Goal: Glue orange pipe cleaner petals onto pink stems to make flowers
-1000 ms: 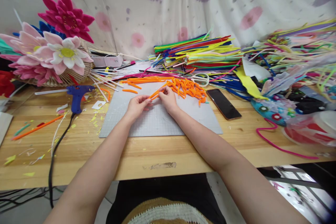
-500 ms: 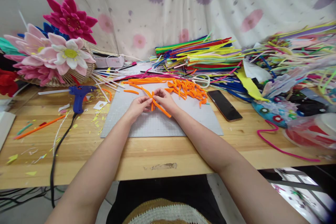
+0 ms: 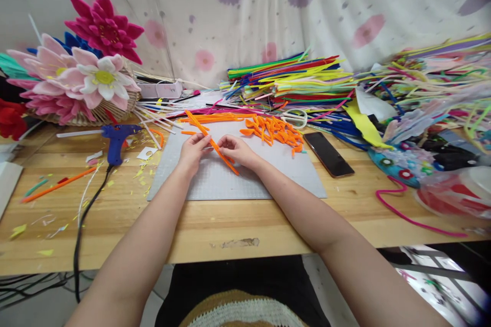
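Note:
Orange pipe cleaners (image 3: 215,146) slant between my hands, running from upper left to lower right above the grey cutting mat (image 3: 245,186). My left hand (image 3: 194,152) pinches them near their middle. On their right side, my right hand (image 3: 237,150) has its thumb and fingers closed on the lower part. How the strands are joined is too small to make out. Straight orange pipe cleaners (image 3: 222,118) lie along the mat's far edge. A pile of bent and twisted orange pieces (image 3: 274,132) rests on the mat beyond my right hand.
A blue glue gun (image 3: 116,142) with a black cord stands left of the mat, among paper scraps. The phone (image 3: 329,154) and white-handled scissors (image 3: 296,118) lie to the right. Fuzzy flowers (image 3: 103,77) sit back left; bundled coloured pipe cleaners (image 3: 291,76) line the back.
The orange pipe cleaners have turned from a crossed arrangement to lying nearly alongside each other. My left hand has shifted slightly left, and the right hand's fingers have come down lower.

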Available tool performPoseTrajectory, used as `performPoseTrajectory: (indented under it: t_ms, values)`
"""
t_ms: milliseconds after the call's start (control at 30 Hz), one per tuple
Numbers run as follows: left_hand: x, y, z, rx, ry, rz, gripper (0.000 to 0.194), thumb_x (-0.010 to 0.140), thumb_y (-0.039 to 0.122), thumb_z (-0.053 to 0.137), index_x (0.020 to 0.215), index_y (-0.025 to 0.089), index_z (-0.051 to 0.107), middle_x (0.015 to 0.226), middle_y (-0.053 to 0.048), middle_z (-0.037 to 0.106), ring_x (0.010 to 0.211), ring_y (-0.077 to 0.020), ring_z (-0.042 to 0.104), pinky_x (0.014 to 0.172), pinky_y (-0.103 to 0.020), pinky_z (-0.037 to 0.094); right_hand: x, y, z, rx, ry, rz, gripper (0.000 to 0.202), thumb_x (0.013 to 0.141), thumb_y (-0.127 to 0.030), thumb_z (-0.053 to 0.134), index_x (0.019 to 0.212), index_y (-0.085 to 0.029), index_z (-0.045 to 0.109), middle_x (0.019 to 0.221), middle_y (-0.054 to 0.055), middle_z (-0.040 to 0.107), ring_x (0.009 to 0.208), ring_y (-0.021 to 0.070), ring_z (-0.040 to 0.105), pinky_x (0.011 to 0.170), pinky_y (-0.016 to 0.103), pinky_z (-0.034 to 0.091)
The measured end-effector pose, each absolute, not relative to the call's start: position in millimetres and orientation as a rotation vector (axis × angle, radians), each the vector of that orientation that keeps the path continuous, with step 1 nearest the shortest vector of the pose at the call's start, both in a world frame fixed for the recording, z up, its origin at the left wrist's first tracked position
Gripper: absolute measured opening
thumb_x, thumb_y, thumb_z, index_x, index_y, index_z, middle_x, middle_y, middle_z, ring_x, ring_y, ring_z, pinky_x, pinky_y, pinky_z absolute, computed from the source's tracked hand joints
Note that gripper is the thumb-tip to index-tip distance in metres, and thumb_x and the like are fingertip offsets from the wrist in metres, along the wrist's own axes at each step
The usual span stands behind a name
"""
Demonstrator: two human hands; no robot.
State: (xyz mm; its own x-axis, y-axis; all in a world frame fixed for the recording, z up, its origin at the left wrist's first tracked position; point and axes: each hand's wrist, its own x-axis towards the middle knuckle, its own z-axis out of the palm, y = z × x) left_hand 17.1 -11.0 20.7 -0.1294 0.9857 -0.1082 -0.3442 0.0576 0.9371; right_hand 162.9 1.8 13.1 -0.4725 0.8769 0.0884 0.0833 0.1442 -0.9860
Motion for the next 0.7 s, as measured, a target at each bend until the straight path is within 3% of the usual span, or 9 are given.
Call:
performPoseTrajectory:
  t_ms: [433,700]
  values:
    - [11.9,-9.2,26.7,0.725,1.160,1.618,0.025,0.058,0.031,0.070,0.066,0.016,0.052,0.064,0.003,0.057,0.063,-0.0077,0.056,0.059,-0.020,0.045,163.7,0.1,12.9,-0.933,-1.722,1.456,0.011,0.067,-0.024,0.055,0.074,-0.018,0.049,0.056,-0.006,0.047,0.046,0.0067,0.041,0.043,0.020,0.032]
    - [15.7,-15.3,23.8,0.934,0.990,1.181,0.028,0.058,0.026,0.072,0.081,0.014,0.064,0.076,-0.003,0.064,0.068,-0.0118,0.061,0.066,-0.026,0.050,165.4,2.1,13.7,-0.809,-1.560,1.524,0.020,0.064,-0.027,0.061,0.074,-0.017,0.047,0.066,-0.005,0.052,0.055,0.0059,0.046,0.050,0.019,0.036]
